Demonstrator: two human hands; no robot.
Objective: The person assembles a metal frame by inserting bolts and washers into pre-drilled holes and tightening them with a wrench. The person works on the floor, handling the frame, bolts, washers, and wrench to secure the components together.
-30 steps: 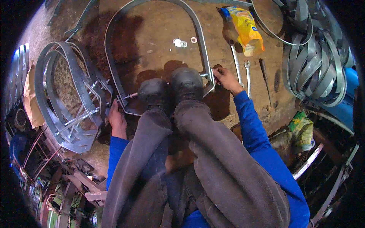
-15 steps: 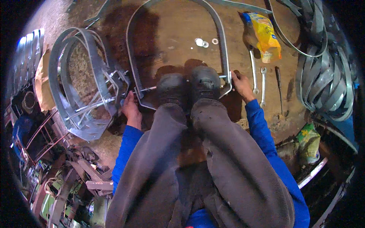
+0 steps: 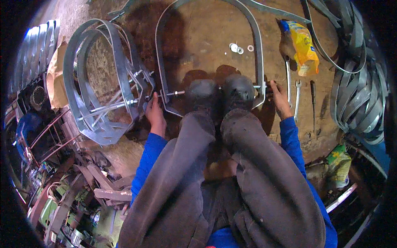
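A large U-shaped metal band (image 3: 261,53) lies on the brown surface, its curve pointing away from me and its ends bent inward. A threaded rod (image 3: 169,94) crosses between its two legs, with a nut (image 3: 178,93) showing inside the left leg. My shoes (image 3: 239,91) cover the rod's middle. My left hand (image 3: 156,115) is closed at the rod's left end, fingertips partly in shadow. At the other end, my right hand (image 3: 281,101) pinches the rod tip just outside the right leg.
Finished-looking looped bands with rods (image 3: 99,82) stand at left, beside brown paper (image 3: 57,78). Several washers (image 3: 240,50) lie inside the band. To the right are a yellow bag (image 3: 304,47), wrenches (image 3: 297,99), a screwdriver (image 3: 313,97) and piled metal strips (image 3: 355,95). Scrap (image 3: 103,186) fills the lower left.
The whole view has shifted, so everything sits farther right in the picture. Both hands stay at the rod's ends, and the nut inside the left leg now shows more plainly.
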